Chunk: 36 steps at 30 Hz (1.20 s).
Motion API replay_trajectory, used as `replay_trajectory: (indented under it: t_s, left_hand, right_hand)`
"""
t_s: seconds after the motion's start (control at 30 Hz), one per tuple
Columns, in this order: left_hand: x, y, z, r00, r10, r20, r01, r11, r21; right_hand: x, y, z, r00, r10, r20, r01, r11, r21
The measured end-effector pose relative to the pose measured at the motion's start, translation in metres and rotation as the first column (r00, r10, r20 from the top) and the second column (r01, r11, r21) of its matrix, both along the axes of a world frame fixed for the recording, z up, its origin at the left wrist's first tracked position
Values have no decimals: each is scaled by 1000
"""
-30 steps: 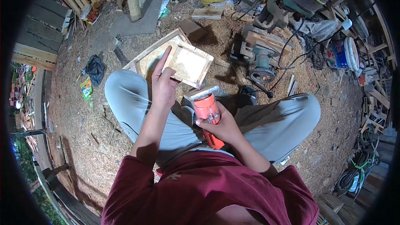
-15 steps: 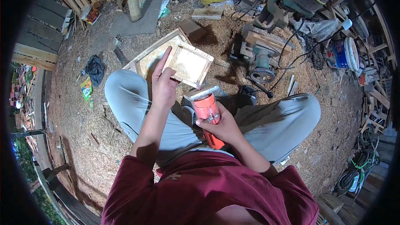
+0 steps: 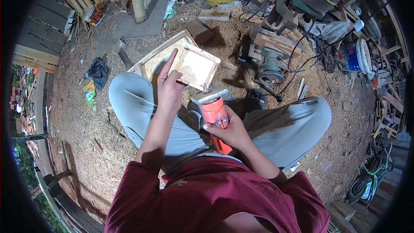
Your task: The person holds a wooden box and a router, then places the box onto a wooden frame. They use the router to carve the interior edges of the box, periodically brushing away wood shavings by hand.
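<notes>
My left hand (image 3: 170, 92) grips a small wooden frame (image 3: 199, 51) with a pale inner panel, its index finger stretched along the near side. Behind and to the left lies a larger wooden panel with a raised edge strip (image 3: 160, 51), partly hidden by the frame and my hand. My right hand (image 3: 231, 130) is wrapped around the red-orange body of a trim router (image 3: 214, 111). The router's flat base faces away from me, and its bit is right at the frame's lower corner.
A green machine with a handwheel (image 3: 271, 70) stands on the shavings ahead to the right, cables beside it. Beyond the frame sits a brown wood block (image 3: 199, 31). A blue and white bucket (image 3: 356, 56) is at the far right, and a black plastic bag (image 3: 98, 72) lies left.
The router and the frame have shifted only very slightly against each other at the corner. Both hands keep the same grip.
</notes>
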<state>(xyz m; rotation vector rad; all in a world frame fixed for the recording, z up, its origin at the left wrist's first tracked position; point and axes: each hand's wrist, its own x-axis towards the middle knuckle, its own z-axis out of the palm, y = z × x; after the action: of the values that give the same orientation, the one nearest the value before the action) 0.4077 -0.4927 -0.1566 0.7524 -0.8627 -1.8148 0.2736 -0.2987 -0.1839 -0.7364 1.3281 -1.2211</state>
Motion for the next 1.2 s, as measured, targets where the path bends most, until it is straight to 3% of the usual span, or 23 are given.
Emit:
replay_trajectory:
  t_s: [1.2]
  left_hand:
    - [-1, 1, 6, 1000, -2, 25, 1, 1000, 14]
  right_hand:
    - [1, 0, -1, 1000, 9, -7, -9, 1000, 18]
